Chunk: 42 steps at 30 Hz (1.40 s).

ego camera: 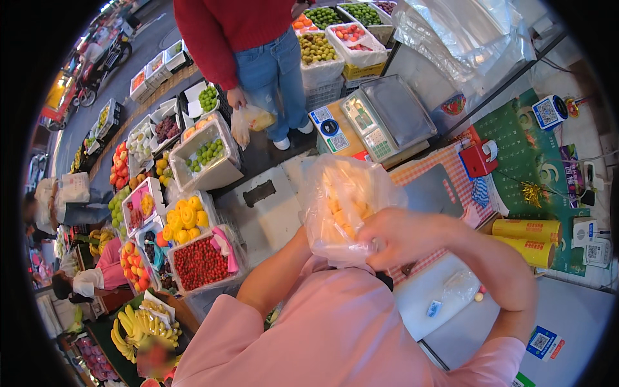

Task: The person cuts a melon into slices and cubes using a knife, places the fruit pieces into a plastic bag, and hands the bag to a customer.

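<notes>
A clear plastic bag (333, 184) of cut yellow-orange fruit pieces (344, 213) is held up in front of my chest. My right hand (404, 237) is slightly blurred, its fingers closed on the bag's near right side. My left forearm (280, 266) reaches up behind the bag, which hides my left hand. Past the bag to the right, a grey cutting board (425, 191) lies on a red-checked cloth (400, 176). Nearer me, a white board (420, 305) carries a crumpled clear plastic bag (462, 288).
A weighing scale (382, 116) stands beyond the bag. A person in a red sweater (242, 29) stands across the counter, holding a bag (251, 118). Crates of cherry tomatoes (203, 261) and limes (205, 155) line the left. Yellow rolls (524, 242) lie right; plastic bags (464, 34) hang above.
</notes>
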Each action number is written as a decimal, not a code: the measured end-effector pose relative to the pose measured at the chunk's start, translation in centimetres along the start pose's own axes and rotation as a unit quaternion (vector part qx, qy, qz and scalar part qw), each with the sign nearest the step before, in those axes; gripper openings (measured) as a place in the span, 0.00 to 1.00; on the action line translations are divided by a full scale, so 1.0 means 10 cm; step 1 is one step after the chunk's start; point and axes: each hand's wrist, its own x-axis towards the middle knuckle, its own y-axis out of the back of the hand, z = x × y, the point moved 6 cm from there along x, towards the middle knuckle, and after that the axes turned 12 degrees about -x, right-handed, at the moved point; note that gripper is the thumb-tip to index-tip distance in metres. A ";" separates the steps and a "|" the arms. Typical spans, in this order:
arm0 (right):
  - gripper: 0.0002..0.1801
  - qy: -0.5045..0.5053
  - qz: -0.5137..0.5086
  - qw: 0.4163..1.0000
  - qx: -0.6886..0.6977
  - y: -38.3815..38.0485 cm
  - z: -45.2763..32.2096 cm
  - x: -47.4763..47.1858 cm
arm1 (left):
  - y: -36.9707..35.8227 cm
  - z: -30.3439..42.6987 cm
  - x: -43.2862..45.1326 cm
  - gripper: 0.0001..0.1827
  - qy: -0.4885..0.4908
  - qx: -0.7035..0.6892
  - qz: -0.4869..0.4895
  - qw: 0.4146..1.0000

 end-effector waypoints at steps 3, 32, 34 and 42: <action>0.17 -0.054 -0.047 0.997 0.042 0.35 0.07 -0.02 | -0.16 -0.03 0.12 0.26 0.018 0.003 -0.021 1.000; 0.13 0.006 0.644 0.739 0.197 0.98 1.10 -0.15 | -1.41 1.74 1.00 0.31 -0.215 0.040 -0.220 0.951; 0.11 -0.035 0.640 0.711 0.288 0.45 1.46 -0.24 | -1.45 1.76 1.08 0.31 -0.216 0.040 -0.225 0.949; 0.14 -0.195 0.618 0.586 0.487 -1.28 2.27 -0.68 | -1.62 1.90 1.33 0.31 -0.218 0.043 -0.246 0.943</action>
